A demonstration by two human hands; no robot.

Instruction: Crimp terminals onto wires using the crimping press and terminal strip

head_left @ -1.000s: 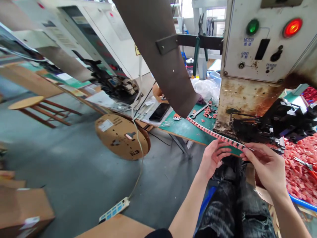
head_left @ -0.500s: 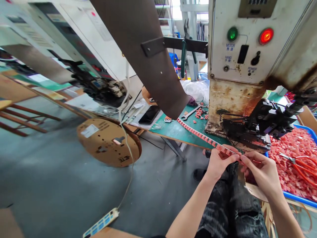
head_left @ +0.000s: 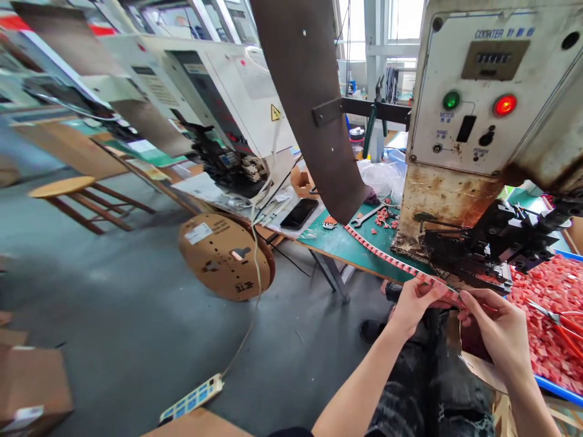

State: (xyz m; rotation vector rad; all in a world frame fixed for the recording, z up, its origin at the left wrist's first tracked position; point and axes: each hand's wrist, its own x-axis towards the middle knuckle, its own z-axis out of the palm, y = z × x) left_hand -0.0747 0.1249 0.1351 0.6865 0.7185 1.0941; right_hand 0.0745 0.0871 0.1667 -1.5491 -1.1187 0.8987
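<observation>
Big rusty press machine (head_left: 460,139) looms over the green bench (head_left: 339,243), red lamp lit, and that's the main worry: its black feed head (head_left: 483,249) sits just beside both hands, so a slip forward could put fingers near moving parts. The brown chute (head_left: 314,103) hangs over the bench; the red terminal strip (head_left: 387,258) runs from under it, across the bench edge to the hands, and a hard tug could kink or tear it, or drag it off line. Left hand (head_left: 412,300) pinches the strip between thumb and fingers, right hand (head_left: 494,328) grips its near end, closed tight. Loose red pieces (head_left: 544,328) fill the blue tray; the red-handled cutters (head_left: 562,321) lying there could snag a wrist
</observation>
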